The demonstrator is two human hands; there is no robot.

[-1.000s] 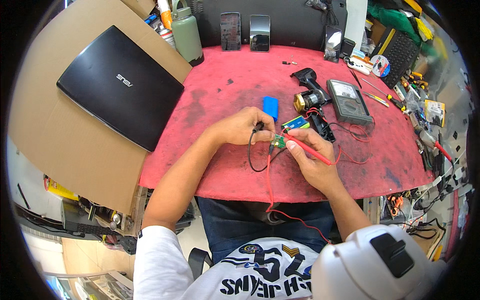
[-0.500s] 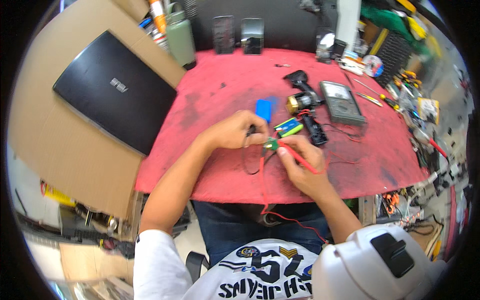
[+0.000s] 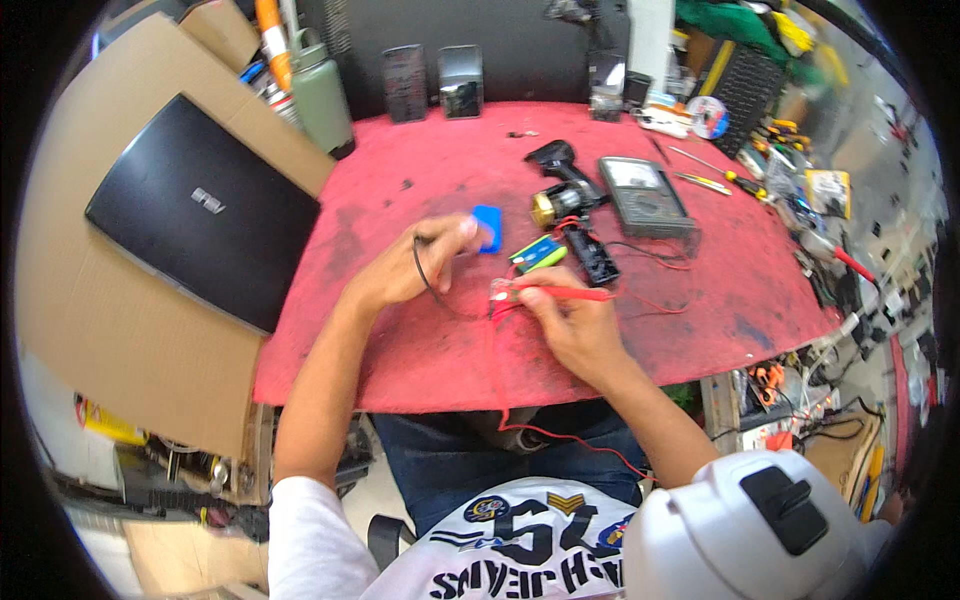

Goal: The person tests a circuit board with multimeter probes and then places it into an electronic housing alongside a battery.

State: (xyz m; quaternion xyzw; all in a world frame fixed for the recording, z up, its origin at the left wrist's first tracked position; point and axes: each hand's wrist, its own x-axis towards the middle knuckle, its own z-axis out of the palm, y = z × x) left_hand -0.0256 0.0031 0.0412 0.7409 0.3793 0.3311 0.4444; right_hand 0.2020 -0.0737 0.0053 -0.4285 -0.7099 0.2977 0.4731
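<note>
My right hand [image 3: 575, 315] pinches a red test probe [image 3: 570, 293], which points left. A small circuit board [image 3: 503, 293] with wires sits at its fingertips; whether those fingers also hold it is unclear. From my left hand [image 3: 420, 268] a black test lead [image 3: 425, 272] loops down toward the board. The left fingertips are blurred and overlap the edge of a blue rectangular block [image 3: 487, 226]; I cannot tell whether they grip it. Just beyond the right hand lies a blue-and-green battery pack [image 3: 540, 254]. A red wire [image 3: 498, 370] runs down over the table edge.
On the red cloth [image 3: 350, 240] lie an opened black tool with a gold motor end [image 3: 548, 208] and a grey analog multimeter [image 3: 645, 195]. A black laptop [image 3: 205, 210] rests on cardboard to the left. A green bottle [image 3: 322, 100] stands behind; screwdrivers [image 3: 745, 185] lie right.
My left hand has moved away from the board, up and left to the blue block. My right hand keeps the red probe by the board. The whole view has shifted slightly.
</note>
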